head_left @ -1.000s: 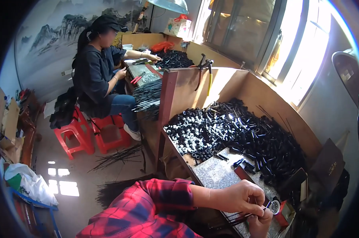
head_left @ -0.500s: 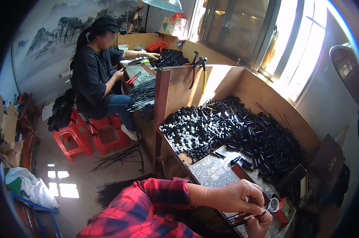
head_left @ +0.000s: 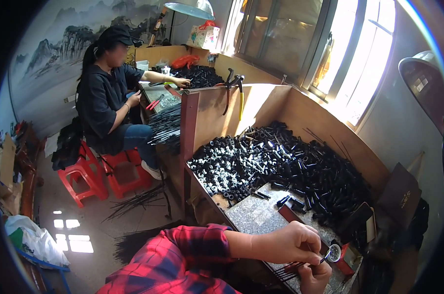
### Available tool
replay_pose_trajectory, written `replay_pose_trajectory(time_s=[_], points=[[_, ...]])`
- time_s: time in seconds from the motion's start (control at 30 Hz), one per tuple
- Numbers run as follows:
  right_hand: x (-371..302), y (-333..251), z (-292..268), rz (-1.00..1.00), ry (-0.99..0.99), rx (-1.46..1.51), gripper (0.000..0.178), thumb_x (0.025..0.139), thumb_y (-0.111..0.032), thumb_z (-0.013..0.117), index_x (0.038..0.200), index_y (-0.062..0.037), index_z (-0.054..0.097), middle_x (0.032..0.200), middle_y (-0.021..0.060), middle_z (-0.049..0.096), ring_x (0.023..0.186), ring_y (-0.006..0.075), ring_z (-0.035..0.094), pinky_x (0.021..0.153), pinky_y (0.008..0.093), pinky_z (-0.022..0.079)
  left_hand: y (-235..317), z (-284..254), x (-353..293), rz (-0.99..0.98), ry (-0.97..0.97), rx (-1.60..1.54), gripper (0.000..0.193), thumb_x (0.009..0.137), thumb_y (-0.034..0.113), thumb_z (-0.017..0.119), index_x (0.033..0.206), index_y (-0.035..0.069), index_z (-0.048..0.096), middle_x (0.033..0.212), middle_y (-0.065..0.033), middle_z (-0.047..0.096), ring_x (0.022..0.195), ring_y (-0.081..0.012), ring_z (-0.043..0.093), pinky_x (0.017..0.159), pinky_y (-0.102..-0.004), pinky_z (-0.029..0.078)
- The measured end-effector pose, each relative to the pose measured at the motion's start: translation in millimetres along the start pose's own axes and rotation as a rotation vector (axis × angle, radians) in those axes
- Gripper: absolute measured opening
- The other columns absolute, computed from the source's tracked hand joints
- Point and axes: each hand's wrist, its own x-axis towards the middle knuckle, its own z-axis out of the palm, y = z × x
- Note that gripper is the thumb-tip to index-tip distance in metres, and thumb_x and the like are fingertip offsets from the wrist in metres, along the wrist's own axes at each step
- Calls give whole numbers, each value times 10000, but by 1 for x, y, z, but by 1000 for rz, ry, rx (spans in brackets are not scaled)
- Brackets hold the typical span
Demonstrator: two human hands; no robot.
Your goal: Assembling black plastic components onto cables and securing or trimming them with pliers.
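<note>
Speckled grey worktop (head_left: pixel 251 215), walled by wooden boards (head_left: pixel 330 122), carries a heap of black tubular parts (head_left: pixel 315 176); places below are referred to that heap. Co-worker (head_left: pixel 102 93) in dark clothes sits beyond it, to the left. Yellow-handled tool (head_left: pixel 241 103) hangs on the board at its far left.

Your left hand (head_left: pixel 294 244): thumb and finger closed in a pinch on a small dark piece (head_left: pixel 326 257), on the near side of the heap. Your right hand (head_left: pixel 314 275): fingers bent, tips at the same piece; grip or mere steadying, cannot tell. Thin black rods (head_left: pixel 284 270) lie nearer you than the heap; held or resting, cannot tell. White-rimmed round piece (head_left: pixel 334 253), also on the heap's near side, just beside your fingertips; cup or ring, unclear.

Risks, judged: a slack pinch could drop the piece; if it rolled into the heap, you could lose it among similarly dark parts. A stray knuckle could knock the white-rimmed round piece. Your forearm, brushing the rods, could scatter them.
</note>
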Motion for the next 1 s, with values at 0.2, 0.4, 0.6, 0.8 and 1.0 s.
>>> replay_pose_trajectory(time_s=[0.2,0.4,0.6,0.8,1.0], points=[[-10,15,0,4,57,32,106,876,-83,615,930,7,596,861,31,610,773,112,569,706,245,470,-10,-5,1,-106,-114,-233,163,853,176,678,851,18,640,740,4,577,698,-58,542,587,-223,444],[-10,21,10,64,130,149,123,882,-82,598,957,15,592,851,45,617,754,131,591,674,271,498,-10,-5,3,-67,-40,-202,148,797,113,705,791,-18,636,676,-34,614,596,-77,545,539,-242,441],[0,30,14,1,220,211,256,807,-144,724,943,4,567,878,40,618,814,91,581,711,214,459,-4,-7,-2,74,63,-5,151,822,140,694,816,1,635,703,-65,577,606,-123,562,537,-259,436],[8,20,31,-63,323,284,287,800,-97,726,969,-38,502,838,15,586,782,89,576,713,209,459,-8,-10,-7,8,40,-24,142,836,134,682,897,12,641,767,-56,619,704,-110,599,577,-239,469],[3,25,23,-12,310,315,274,811,36,645,975,-39,439,774,53,589,689,149,625,676,287,543,-49,-45,-50,-111,517,222,202,871,100,632,1048,8,601,999,-90,627,874,-127,627,703,-252,517]])
